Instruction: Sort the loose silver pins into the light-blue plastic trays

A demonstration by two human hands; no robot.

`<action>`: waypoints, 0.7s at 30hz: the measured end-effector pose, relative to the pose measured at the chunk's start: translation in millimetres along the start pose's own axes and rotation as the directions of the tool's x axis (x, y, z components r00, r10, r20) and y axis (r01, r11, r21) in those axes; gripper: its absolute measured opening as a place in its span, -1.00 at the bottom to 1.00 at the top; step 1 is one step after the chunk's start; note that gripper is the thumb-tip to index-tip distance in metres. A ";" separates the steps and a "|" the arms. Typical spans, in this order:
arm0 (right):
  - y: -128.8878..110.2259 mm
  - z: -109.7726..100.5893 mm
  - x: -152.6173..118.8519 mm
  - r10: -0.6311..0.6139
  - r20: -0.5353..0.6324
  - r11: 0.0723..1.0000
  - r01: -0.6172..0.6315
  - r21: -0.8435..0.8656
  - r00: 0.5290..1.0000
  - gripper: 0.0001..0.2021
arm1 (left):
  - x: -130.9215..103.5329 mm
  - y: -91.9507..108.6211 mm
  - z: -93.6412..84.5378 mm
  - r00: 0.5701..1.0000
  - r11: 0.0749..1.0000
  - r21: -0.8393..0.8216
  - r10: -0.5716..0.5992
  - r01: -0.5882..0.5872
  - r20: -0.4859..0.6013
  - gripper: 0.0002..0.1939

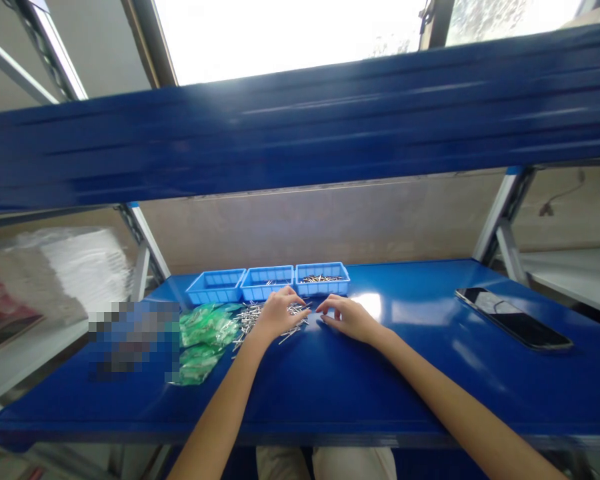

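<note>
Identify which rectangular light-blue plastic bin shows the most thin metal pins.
The rightmost light-blue plastic bin: thin metal pins lie heaped inside; the middle bin shows few, the left bin none.

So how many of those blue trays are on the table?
3, in a row at the back of the table: left tray, middle tray and right tray. No others show.

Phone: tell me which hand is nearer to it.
Right. The right hand is left of the phone, not touching it; the left hand is farther left, at the metal pins.
</note>
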State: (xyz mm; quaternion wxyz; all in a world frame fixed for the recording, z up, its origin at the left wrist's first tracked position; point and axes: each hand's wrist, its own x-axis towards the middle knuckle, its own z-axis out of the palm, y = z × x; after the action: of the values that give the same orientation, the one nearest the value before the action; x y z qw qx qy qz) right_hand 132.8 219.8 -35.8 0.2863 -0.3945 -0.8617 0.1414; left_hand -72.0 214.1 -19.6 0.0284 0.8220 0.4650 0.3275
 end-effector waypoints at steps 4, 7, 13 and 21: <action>-6.7 -4.3 -0.7 0.000 0.012 1.000 0.000 0.009 1.000 -0.85 | -4.2 -2.6 7.6 0.995 0.998 0.052 -0.035 0.030 0.092 -0.76; -9.4 -6.4 -1.1 0.021 0.021 1.000 -0.021 0.011 1.000 -0.86 | -4.4 -5.5 10.2 0.992 0.997 0.049 -0.068 0.063 0.110 -0.81; -5.1 -4.2 -0.5 0.000 0.033 1.000 0.000 -0.003 0.999 -0.84 | -4.3 -3.4 9.0 0.988 0.995 0.035 -0.093 0.090 0.121 -0.82; -3.7 -5.2 -0.3 0.015 0.042 1.000 -0.015 -0.003 0.999 -0.84 | -1.2 -2.9 8.8 0.974 0.989 0.042 -0.145 0.140 0.174 -0.83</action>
State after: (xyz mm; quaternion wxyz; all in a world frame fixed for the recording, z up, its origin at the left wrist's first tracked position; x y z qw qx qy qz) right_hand 133.9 217.2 -30.1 0.2665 -0.3981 -0.8648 0.1507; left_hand -69.6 217.0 -28.1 0.0811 0.8125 0.5233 0.2438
